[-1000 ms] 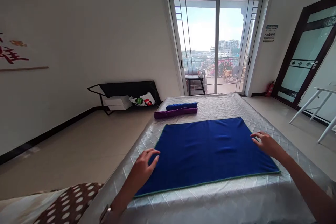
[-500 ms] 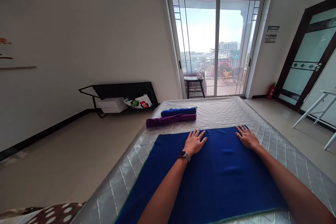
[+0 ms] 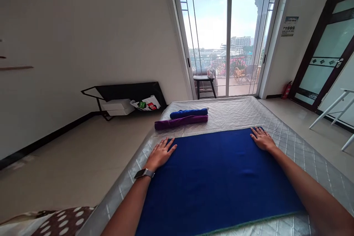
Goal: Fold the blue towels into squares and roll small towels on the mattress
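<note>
A blue cloth (image 3: 215, 177) with a green-stitched edge lies spread out on the quilted silver-grey mattress (image 3: 232, 110). My left hand (image 3: 160, 153), with a watch (image 3: 144, 173) on its wrist, rests flat on the cloth's far left corner, fingers apart. On the far right corner lies my right hand (image 3: 262, 139), also flat and open. Small wrinkles show in the cloth between the hands, towards the right. Beyond the far edge are a rolled purple cloth (image 3: 181, 122) and a rolled blue cloth (image 3: 188, 113), side by side.
On the floor at left, a black-framed rack (image 3: 127, 90) holds a white box (image 3: 117, 107) and a printed bag (image 3: 146, 104). Brown polka-dot fabric (image 3: 65, 223) sits at lower left. A white-legged stand (image 3: 330, 108) is at right, and a glass sliding door (image 3: 228, 44) behind the mattress.
My left hand has slid left across the cloth, from the middle of its far edge to the far left corner. My right hand stays at the right corner. The view has tilted slightly down.
</note>
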A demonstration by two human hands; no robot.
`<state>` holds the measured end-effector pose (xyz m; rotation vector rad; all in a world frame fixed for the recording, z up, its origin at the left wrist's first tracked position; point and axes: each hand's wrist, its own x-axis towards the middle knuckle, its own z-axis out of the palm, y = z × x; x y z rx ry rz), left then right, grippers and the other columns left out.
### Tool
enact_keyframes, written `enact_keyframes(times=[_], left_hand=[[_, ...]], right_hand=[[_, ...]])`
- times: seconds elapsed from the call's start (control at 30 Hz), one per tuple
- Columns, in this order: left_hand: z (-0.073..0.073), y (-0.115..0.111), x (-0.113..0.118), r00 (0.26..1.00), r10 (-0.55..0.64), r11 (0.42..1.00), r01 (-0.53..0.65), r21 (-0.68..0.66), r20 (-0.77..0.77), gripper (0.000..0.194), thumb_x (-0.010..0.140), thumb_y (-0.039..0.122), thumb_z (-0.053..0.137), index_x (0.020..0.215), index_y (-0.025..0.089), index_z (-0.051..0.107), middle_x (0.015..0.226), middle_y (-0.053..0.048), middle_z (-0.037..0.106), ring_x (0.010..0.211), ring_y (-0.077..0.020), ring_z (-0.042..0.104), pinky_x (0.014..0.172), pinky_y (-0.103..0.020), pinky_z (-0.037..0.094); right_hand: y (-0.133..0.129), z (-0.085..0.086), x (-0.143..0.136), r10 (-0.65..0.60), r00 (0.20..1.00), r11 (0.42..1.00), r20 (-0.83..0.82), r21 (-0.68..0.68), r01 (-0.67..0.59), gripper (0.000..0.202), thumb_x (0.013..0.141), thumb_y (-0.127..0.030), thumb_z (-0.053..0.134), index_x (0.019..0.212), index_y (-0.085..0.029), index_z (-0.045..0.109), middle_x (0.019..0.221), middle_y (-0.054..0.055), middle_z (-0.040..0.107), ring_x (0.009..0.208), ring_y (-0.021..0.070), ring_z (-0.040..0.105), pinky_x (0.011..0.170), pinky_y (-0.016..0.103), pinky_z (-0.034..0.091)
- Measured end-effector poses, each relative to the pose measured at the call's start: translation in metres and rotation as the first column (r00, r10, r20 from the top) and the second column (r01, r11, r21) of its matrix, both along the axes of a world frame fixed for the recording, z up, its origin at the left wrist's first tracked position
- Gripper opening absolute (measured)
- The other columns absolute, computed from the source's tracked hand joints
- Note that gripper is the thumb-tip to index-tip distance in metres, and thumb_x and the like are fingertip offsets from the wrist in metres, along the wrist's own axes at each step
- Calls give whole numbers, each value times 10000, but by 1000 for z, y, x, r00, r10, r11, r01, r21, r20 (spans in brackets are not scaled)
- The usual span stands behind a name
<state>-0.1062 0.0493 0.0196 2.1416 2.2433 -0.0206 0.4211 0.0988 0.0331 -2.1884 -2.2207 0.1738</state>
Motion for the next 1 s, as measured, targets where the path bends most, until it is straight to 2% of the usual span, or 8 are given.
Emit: enact_keyframes(times=[0.2, 0.3, 0.43, 0.6, 0.7, 0.77, 0.83, 1.0], left_hand=[[8, -5, 16, 1000, 24, 997, -25, 73, 20, 604, 1010, 511, 281, 1549, 241, 317, 1631, -86, 264, 1495, -261, 263, 1215, -458, 221], [15, -8, 23, 1000, 22, 980, -17, 197, -22, 556, 1001, 438, 330, 1491, 202, 445, 1602, -99, 338, 1476, -275, 313, 1218, -463, 231], [21, -12, 41, 999, -36, 954, 46, 295, -41, 505, 980, 298, 343, 1432, 171, 530, 1570, -93, 404, 1468, -267, 332, 1228, -435, 224], [15, -17, 66, 994, -84, 980, 69, 185, 74, 563, 1001, 484, 329, 1504, 249, 423, 1595, -72, 358, 1487, -265, 286, 1217, -465, 231], [11, -18, 66, 995, -61, 992, 52, 114, 84, 600, 997, 547, 316, 1529, 274, 367, 1609, -79, 325, 1492, -272, 271, 1214, -479, 212], [12, -18, 63, 996, -42, 995, 34, 97, 81, 608, 998, 561, 294, 1536, 283, 348, 1617, -81, 303, 1497, -268, 259, 1216, -482, 195], [14, -18, 59, 996, -21, 996, 14, 86, 82, 616, 998, 572, 279, 1543, 288, 328, 1624, -84, 287, 1503, -258, 243, 1221, -481, 177], [15, -16, 58, 995, -5, 997, -3, 83, 99, 622, 992, 572, 296, 1545, 289, 319, 1625, -88, 283, 1506, -260, 232, 1226, -473, 158]], right_hand=[[1, 10, 3, -8, 999, 997, 54, -73, 12, 613, 1016, -452, 197, 1591, -238, 200, 1661, 14, 156, 1522, 217, 131, 1231, 450, 145], [0, 25, -16, -62, 992, 995, 108, -72, 70, 597, 1011, -362, 210, 1576, -178, 260, 1647, 61, 209, 1516, 242, 163, 1225, 474, 147], [-12, 39, -96, 2, 996, 998, 84, 61, -7, 602, 1005, -297, 221, 1554, -60, 282, 1631, 125, 238, 1517, 238, 160, 1227, 433, 129], [-42, 27, -230, 381, 914, 925, -138, 39, -379, 654, 1027, -464, 179, 1574, -113, 247, 1631, 82, 235, 1519, 187, 145, 1226, 371, 122], [-51, 16, -267, 441, 878, 895, -185, 22, -445, 676, 1018, -510, 186, 1580, -138, 232, 1641, 63, 191, 1524, 189, 115, 1231, 392, 88], [-48, 11, -264, 433, 884, 899, -178, 19, -437, 673, 1015, -524, 191, 1585, -168, 224, 1646, 44, 175, 1527, 184, 90, 1233, 399, 59], [-41, 10, -241, 400, 904, 914, -152, 0, -405, 663, 1017, -533, 178, 1589, -200, 210, 1649, 22, 170, 1528, 173, 77, 1233, 397, 43], [-13, 14, -129, 208, 978, 976, -11, -59, -209, 640, 1022, -505, 151, 1594, -220, 186, 1656, 10, 160, 1526, 161, 80, 1230, 382, 69]])
